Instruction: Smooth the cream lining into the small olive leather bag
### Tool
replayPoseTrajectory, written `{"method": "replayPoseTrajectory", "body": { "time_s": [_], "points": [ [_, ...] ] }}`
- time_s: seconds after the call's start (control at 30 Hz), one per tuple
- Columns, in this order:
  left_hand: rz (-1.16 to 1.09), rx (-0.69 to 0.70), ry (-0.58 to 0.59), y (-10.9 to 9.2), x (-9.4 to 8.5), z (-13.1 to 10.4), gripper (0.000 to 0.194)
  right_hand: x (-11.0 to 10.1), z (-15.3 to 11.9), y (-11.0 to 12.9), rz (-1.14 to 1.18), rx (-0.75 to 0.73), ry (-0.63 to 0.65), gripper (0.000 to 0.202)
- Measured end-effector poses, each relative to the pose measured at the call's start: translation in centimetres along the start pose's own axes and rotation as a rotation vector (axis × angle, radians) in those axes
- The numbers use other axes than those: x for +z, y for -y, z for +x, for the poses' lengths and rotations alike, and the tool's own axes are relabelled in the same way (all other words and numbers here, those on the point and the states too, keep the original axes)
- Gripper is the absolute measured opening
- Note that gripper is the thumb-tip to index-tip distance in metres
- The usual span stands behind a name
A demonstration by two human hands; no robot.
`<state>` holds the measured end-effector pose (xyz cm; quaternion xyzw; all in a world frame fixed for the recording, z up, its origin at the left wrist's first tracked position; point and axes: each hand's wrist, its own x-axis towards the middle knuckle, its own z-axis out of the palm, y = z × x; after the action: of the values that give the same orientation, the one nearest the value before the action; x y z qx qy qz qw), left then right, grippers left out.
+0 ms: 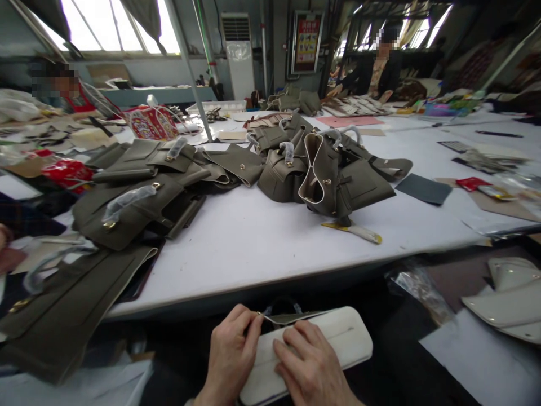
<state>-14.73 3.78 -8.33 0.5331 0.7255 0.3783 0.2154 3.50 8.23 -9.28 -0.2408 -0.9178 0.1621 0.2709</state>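
At six o'clock, your left hand (233,348) pinches a pale rim (276,320) between its fingers; your right hand (311,361) lays slightly spread fingers on the white panel (350,337).

Single view from the wearer's head, facing forward and down across a white-topped desk (236,254). The left hand (232,347) and right hand (313,358) lie nearest, at the lower edge; the desk fills the middle distance; windows (110,25) and a framed wall poster (307,42) stand farthest, along the top.
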Motion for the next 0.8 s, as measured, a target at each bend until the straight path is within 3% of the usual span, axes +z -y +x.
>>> {"method": "replayPoseTrajectory", "body": {
  "time_s": [0.2, 0.4, 0.53, 0.6, 0.7, 0.8],
  "points": [
    [-0.081, -0.087, 0.014, 0.1, 0.1, -0.1, 0.034, 0.6, -0.7, -0.3, 0.013, 0.047, -0.045, 0.025],
    [-0.384, -0.25, 0.256, 1.5, -0.9, -0.2, 0.043, -0.6, 0.2, 0.1, 0.101, 0.109, 0.117, 0.018],
    [-0.796, -0.469, 0.215, 3.5, -1.1, -1.7, 0.035, -1.9, 1.0, 0.3, 0.085, 0.061, 0.292, 0.02],
    [-1.002, -0.553, 0.117, 4.7, -0.2, -3.1, 0.036, -2.2, 1.3, 0.2, 0.064, 0.018, 0.318, 0.022],
    [-1.199, -0.657, -0.036, 6.5, 2.4, -5.5, 0.044, -2.1, 1.5, -0.1, 0.02, -0.075, 0.241, 0.029],
    [-1.456, -0.727, -0.085, 8.0, 5.6, -7.5, 0.052, -1.9, 1.6, -0.5, -0.067, -0.181, 0.187, 0.04]
  ]
}}
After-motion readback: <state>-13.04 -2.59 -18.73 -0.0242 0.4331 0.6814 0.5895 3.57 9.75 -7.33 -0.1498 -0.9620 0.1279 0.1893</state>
